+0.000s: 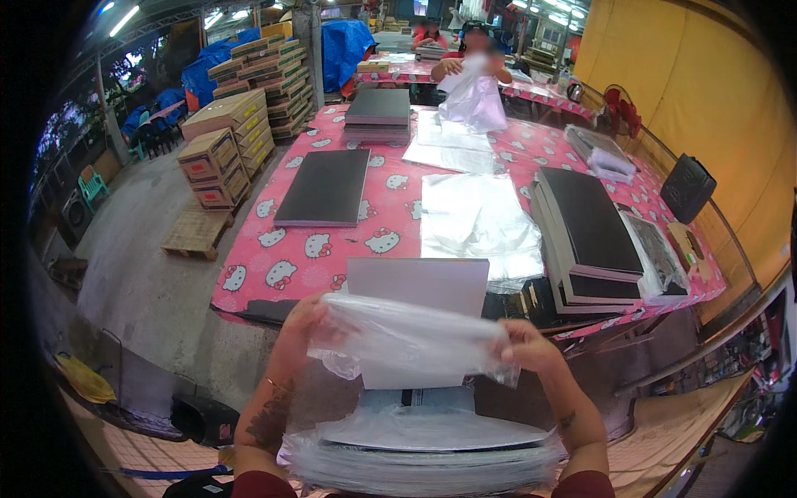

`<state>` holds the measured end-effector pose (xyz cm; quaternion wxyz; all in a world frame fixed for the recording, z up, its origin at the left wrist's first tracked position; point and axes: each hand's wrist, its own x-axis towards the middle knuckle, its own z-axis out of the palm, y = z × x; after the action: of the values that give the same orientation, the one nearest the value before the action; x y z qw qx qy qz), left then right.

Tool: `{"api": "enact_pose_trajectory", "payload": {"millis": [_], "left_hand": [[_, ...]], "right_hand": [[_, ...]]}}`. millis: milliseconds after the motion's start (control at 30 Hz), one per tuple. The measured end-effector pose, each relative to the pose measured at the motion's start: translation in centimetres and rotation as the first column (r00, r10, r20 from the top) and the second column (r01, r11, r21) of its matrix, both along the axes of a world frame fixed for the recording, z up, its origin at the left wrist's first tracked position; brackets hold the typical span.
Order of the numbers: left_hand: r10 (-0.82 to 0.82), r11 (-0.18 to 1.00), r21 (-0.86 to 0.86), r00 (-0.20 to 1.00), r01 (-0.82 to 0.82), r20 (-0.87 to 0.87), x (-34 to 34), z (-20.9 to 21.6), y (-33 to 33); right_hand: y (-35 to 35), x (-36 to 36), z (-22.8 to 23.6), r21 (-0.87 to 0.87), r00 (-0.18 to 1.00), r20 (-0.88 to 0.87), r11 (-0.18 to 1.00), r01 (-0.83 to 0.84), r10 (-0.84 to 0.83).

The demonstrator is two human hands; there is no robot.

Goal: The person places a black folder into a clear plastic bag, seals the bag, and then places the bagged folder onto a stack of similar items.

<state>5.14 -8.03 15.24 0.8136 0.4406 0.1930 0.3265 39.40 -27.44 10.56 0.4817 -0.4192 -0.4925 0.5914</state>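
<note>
Stretched between my two hands is a clear plastic bag [415, 328]. My left hand [309, 319] grips its left end, and my right hand [527, 344] pinches its right end. Behind and below the bag, a white board [419, 276] stands tilted at the table's near edge, its lower part seen through the plastic. Against my body lies a thick stack of plastic-wrapped sheets [423, 456]. Past the white board, a pile of flat clear bags [473, 216] rests on the table.
A pink patterned cloth covers the table [320, 245]. Black boards lie at left [325, 187], far left [378, 108] and in a tall stack at right [585, 224]. Across the table a person [475, 62] handles clear plastic. Cartons [214, 166] stand on a pallet [195, 235] at left.
</note>
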Motion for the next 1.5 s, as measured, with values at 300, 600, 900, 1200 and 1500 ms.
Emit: {"api": "enact_pose_trajectory", "payload": {"millis": [300,600,900,1200,1500], "left_hand": [[0.654,0.694,0.475,0.749,-0.541,-0.102,7.8,-5.3,3.0],[0.306,0.861,0.479,0.928,-0.174,-0.211,-0.6,-4.9,-0.3],[-0.059,0.845,-0.53,0.974,-0.069,-0.221,-3.9,-19.0,-5.7],[0.395,0.914,0.375,0.553,-0.155,-0.734,-4.6,-32.3,-5.4],[0.684,0.719,0.573,0.548,-0.393,-0.482,-4.3,-28.3,-1.0]], "right_hand": [[7.3,-0.8,1.1,0.742,0.05,0.649,0.646,0.177,-0.759],[-1.2,-3.5,2.9,0.054,0.806,0.274,0.845,0.532,-0.525],[-6.9,-4.3,-19.0,-0.645,0.798,-0.284,0.722,0.252,-0.531],[-0.6,-4.3,-14.4,0.414,0.267,0.34,0.398,0.819,-0.902],[15.7,8.4,-7.1,0.582,0.115,0.767,0.759,0.29,-0.632]]}}
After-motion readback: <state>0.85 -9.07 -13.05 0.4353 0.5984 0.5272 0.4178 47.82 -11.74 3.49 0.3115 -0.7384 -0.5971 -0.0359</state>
